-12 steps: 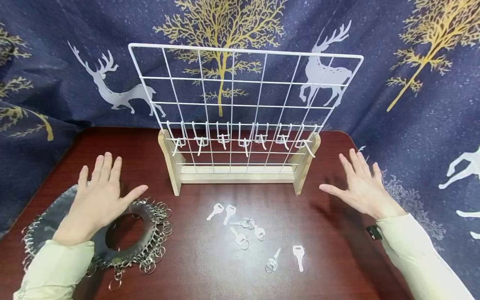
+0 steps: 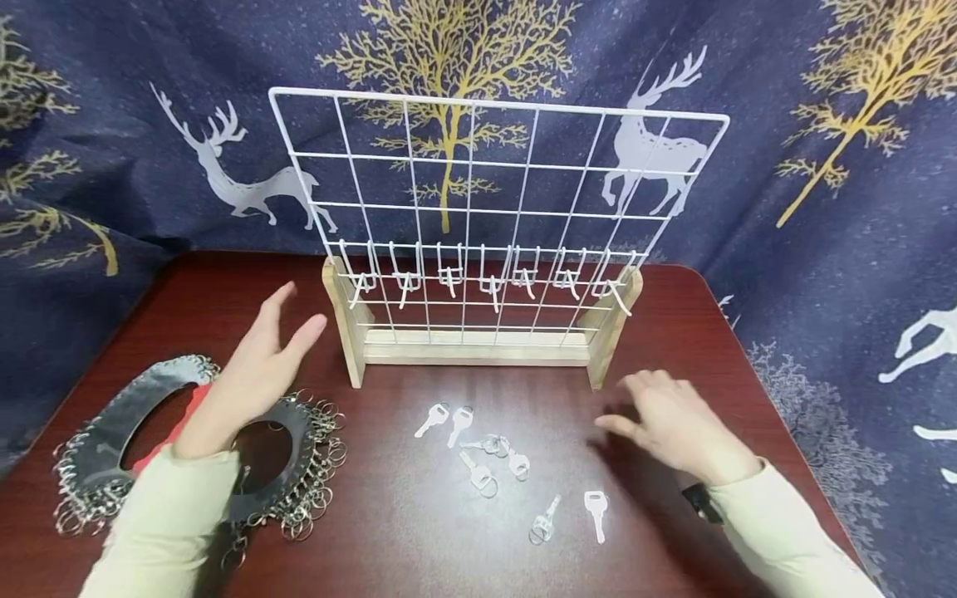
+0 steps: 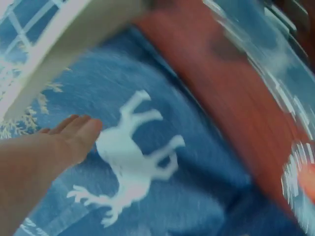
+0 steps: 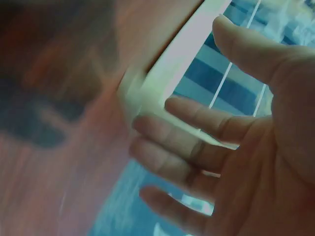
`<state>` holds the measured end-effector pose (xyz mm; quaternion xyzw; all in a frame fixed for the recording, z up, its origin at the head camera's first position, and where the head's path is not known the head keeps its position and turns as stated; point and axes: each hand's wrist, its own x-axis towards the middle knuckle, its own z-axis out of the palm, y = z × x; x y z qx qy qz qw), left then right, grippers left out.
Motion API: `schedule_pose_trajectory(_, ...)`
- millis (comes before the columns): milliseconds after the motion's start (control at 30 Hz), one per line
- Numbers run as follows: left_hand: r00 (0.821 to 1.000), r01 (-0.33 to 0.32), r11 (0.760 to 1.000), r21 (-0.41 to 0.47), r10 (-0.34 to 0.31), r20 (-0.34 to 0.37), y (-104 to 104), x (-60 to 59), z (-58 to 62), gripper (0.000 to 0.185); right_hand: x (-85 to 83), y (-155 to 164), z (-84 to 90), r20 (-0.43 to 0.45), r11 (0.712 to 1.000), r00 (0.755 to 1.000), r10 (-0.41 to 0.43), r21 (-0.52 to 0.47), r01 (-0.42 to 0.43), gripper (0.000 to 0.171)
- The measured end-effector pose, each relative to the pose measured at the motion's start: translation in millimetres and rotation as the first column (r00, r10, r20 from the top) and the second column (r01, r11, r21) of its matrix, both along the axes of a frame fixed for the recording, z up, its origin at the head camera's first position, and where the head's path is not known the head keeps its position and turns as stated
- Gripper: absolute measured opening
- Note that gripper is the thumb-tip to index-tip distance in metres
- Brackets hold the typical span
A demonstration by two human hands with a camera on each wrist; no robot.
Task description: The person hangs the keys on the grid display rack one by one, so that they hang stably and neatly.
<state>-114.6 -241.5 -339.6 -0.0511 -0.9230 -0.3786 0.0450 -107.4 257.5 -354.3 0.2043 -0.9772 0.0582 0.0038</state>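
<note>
My left hand (image 2: 247, 374) hovers above two flat dark hoop-shaped pieces (image 2: 97, 423) fringed with metal rings, holding nothing, its thumb apart from the fingers. Part of a red item (image 2: 183, 415) shows beside that arm. Over the right side of the table is my right hand (image 2: 676, 428), likewise holding nothing; its fingers are spread and slightly bent in the right wrist view. Several keys lie on the tabletop between the hands, some with rings, including a silver key (image 2: 596, 508) nearest the right hand and a pale key (image 2: 431, 419) farther left.
A white wire grid (image 2: 493, 208) leans back in a wooden stand (image 2: 478, 349) behind the keys. Several white hooks (image 2: 451, 278) hang along its lower part. A dark blue cloth (image 2: 546, 50) with deer and trees hangs behind the dark red table (image 2: 359, 548).
My left hand has moved right and turned onto its side, uncovering the red item. The right hand has come inward and lower. The keys have stayed put.
</note>
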Motion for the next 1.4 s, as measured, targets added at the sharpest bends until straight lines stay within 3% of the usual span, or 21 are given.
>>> schedule_pose_trajectory(67,1.000,-0.014,0.976,0.217,0.016,-0.008,16.1,-10.3,6.5,0.077,5.2,-25.3,-1.7,0.040,0.996,0.996,0.080,-0.051,-0.078,0.052)
schedule_pose_trajectory(100,1.000,-0.022,0.940,0.340,0.027,-0.010,24.2,-15.8,8.7,0.074,6.1,-38.0,-2.5,0.057,0.989,0.991,0.125,-0.082,-0.120,0.047)
schedule_pose_trajectory(200,0.996,-0.067,0.793,0.606,0.091,-0.009,42.9,-26.3,9.8,0.064,3.5,-68.6,-4.4,0.043,0.965,0.973,0.227,-0.145,-0.219,0.038)
schedule_pose_trajectory(267,0.990,-0.091,0.667,0.740,0.142,-0.007,53.0,-32.5,7.8,0.056,-0.7,-86.5,-6.4,0.029,0.947,0.958,0.285,-0.162,-0.277,0.035)
schedule_pose_trajectory(300,0.986,-0.095,0.601,0.794,0.166,-0.008,57.4,-35.7,6.3,0.052,-3.0,-94.7,-7.9,0.026,0.939,0.951,0.309,-0.166,-0.301,0.034)
schedule_pose_trajectory(400,0.970,-0.087,0.462,0.883,0.240,-0.030,67.5,-44.8,1.5,0.044,-9.8,-116.8,-12.7,0.046,0.924,0.934,0.356,-0.171,-0.343,0.034)
schedule_pose_trajectory(467,0.956,-0.061,0.397,0.916,0.288,-0.062,72.0,-50.3,-1.6,0.041,-13.7,-129.6,-16.7,0.085,0.921,0.928,0.363,-0.181,-0.344,0.034)
schedule_pose_trajectory(500,0.946,-0.060,0.386,0.920,0.317,-0.072,73.7,-52.2,-2.6,0.040,-15.8,-135.5,-19.3,0.102,0.923,0.926,0.362,-0.178,-0.341,0.034)
schedule_pose_trajectory(600,0.917,-0.046,0.391,0.919,0.382,-0.117,76.6,-55.8,-5.6,0.037,-20.7,-150.8,-27.6,0.146,0.929,0.926,0.349,-0.182,-0.322,0.033)
schedule_pose_trajectory(667,0.909,-0.029,0.405,0.914,0.392,-0.145,76.8,-56.8,-7.0,0.037,-23.0,-159.0,-32.8,0.156,0.936,0.930,0.332,-0.174,-0.305,0.034)
schedule_pose_trajectory(800,0.907,-0.014,0.514,0.858,0.368,-0.206,74.0,-57.0,-9.0,0.036,-26.4,-170.1,-38.2,0.142,0.944,0.938,0.317,-0.144,-0.298,0.032)
schedule_pose_trajectory(933,0.905,-0.027,0.671,0.741,0.331,-0.266,72.1,-57.3,-9.4,0.036,-29.4,-174.2,-39.8,0.159,0.952,0.940,0.303,-0.093,-0.291,0.026)
schedule_pose_trajectory(1033,0.903,-0.021,0.734,0.679,0.306,-0.303,74.0,-59.0,-9.8,0.037,-31.9,-173.6,-40.9,0.194,0.959,0.939,0.283,-0.081,-0.272,0.022)
schedule_pose_trajectory(1100,0.898,-0.011,0.743,0.669,0.302,-0.321,75.9,-60.3,-10.7,0.037,-33.7,-172.9,-42.0,0.219,0.959,0.934,0.284,-0.093,-0.269,0.021)
schedule_pose_trajectory(1233,0.890,0.009,0.725,0.689,0.309,-0.337,77.9,-61.2,-11.2,0.036,-36.3,-171.9,-43.1,0.259,0.948,0.915,0.310,-0.156,-0.277,0.020)
schedule_pose_trajectory(1400,0.889,0.030,0.726,0.687,0.295,-0.350,77.1,-59.5,-10.9,0.035,-35.7,-172.2,-40.1,0.318,0.924,0.883,0.345,-0.283,-0.259,0.010)
